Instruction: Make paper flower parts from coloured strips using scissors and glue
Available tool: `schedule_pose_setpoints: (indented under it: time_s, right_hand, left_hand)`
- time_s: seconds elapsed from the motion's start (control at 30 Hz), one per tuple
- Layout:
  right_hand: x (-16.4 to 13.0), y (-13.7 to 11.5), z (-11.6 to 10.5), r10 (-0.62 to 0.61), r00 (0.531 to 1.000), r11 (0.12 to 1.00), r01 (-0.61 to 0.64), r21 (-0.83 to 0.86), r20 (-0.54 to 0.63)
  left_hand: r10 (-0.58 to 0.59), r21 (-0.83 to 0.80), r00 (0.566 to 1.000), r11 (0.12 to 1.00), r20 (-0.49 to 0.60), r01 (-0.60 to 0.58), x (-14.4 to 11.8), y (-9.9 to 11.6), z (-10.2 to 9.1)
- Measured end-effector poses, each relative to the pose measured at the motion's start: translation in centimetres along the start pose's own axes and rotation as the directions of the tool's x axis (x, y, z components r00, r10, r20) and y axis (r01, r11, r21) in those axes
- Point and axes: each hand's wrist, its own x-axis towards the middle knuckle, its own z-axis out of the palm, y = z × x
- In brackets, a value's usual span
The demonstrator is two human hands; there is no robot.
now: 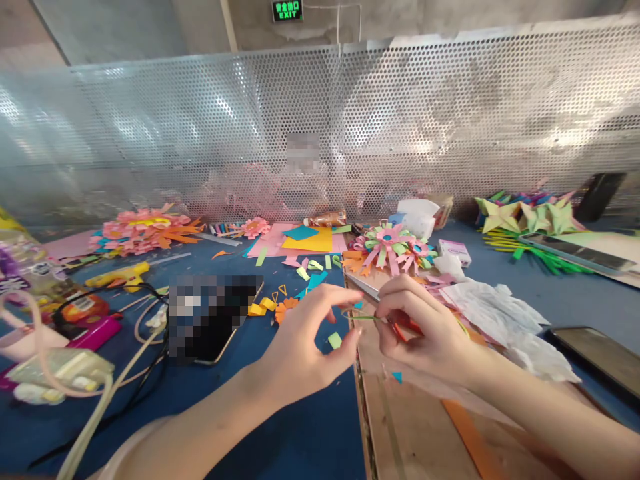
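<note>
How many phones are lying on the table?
3: a blurred-out phone left of the hands, a dark phone at the right edge, a long one far right. Paper scraps may hide more.

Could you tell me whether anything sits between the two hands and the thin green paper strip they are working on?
Nothing visible does. The left hand and the right hand both pinch the thin green paper strip directly at its ends, above the blue table. Loose paper scraps lie below, clear of the fingers.

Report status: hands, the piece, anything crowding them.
Left hand and right hand pinch a thin green paper strip between them. Paper scraps beneath, paper flower behind.
</note>
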Motion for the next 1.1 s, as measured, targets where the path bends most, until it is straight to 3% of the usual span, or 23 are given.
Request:
schedule_pose_setpoints:
  time_s: [0.07, 0.17, 0.37, 0.63, 1.1]
  right_hand:
    - [0.2, -0.1, -0.1, 0.002, 1.000, 1.000, -0.002, -0.005, -0.015]
    - [0.4, -0.3, -0.2, 0.008, 0.999, 1.000, -0.009, -0.026, -0.041]
    - [0.7, -0.5, -0.2, 0.024, 0.997, 0.999, -0.027, -0.044, -0.072]
    - [0.2, -0.3, 0.1, 0.016, 0.999, 1.000, -0.017, -0.021, -0.052]
    - [-0.1, -0.3, 0.2, 0.013, 0.999, 1.000, -0.011, 0.027, -0.053]
  left_hand:
    - [-0.200, -0.222, 0.979, 0.954, 0.026, 0.201, 0.1, -0.1, -0.1]
    - [-0.390, -0.497, 0.914, 0.774, 0.115, 0.393, 0.4, -0.5, -0.2]
    - [-0.552, -0.700, 0.808, 0.494, 0.206, 0.516, 1.2, -0.6, 0.3]
    - [-0.585, -0.752, 0.769, 0.378, 0.259, 0.540, 1.2, -0.8, 0.5]
    - [-0.524, -0.788, 0.776, 0.283, 0.350, 0.547, 1.0, -1.1, 0.3]
